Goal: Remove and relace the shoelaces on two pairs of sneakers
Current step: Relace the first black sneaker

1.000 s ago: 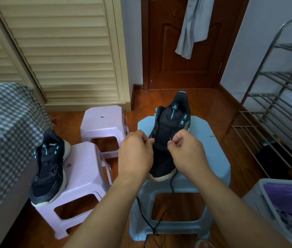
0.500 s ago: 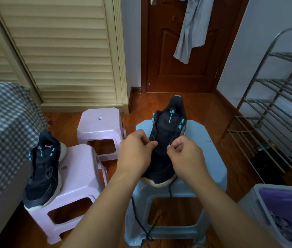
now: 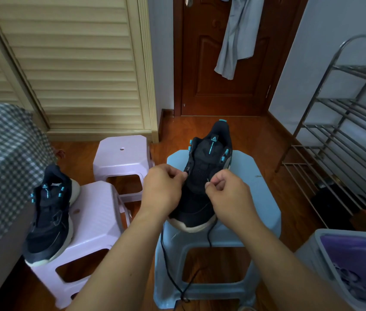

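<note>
In the head view, little has changed over the last second: the left hand [image 3: 163, 189] and right hand [image 3: 227, 193] are still held at the lower eyelets of the dark sneaker [image 3: 202, 182] on the blue stool [image 3: 265, 198], each pinching an end of the black lace [image 3: 170, 272]. Lacing is judged to be at its first rows.

Two sneakers are counted: the one on the blue stool, and a second sneaker [image 3: 48, 216] left of it on a lilac stool [image 3: 96, 221]. Three stools are counted, the rear lilac stool [image 3: 121, 156] included. One lace is seen, hanging below the blue stool's seat.
</note>
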Available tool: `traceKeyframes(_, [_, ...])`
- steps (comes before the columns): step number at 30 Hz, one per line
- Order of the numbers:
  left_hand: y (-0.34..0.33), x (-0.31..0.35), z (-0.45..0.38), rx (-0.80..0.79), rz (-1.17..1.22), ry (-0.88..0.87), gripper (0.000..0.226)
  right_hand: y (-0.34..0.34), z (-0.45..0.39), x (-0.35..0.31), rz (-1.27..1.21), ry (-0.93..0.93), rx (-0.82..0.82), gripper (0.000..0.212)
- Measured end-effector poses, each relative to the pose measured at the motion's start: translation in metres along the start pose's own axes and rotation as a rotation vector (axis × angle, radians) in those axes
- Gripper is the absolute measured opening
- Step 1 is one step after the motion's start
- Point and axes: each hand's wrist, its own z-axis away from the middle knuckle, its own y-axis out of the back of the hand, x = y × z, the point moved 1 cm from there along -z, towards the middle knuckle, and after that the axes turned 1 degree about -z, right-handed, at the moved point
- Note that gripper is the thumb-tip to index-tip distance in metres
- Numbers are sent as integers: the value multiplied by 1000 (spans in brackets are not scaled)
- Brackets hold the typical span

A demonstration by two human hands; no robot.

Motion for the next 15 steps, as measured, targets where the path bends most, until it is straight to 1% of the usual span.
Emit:
traceKeyframes(3, [-5,3,1,38,-68,-127,13,1,-1,0,17,-4,8,13])
traceKeyframes(6, [-7,4,4,15,-108,-175,10,2,-2,-1,55,-20,33,13])
traceKeyframes(7, [-9,5,6,31,-133,-196,9,1,-2,-2,78,-24,47,14])
traceKeyframes(10, [-15,10,16,158,-308,-319,11,0,-2,-6,176,1,113,21])
traceKeyframes(12, [-18,13,21,209,-345,-331,12,-1,-4,-9,227,17,140,23])
traceKeyframes(15, [-17,12,17,177,-254,-293,11,3,-7,-13,210,33,154,22])
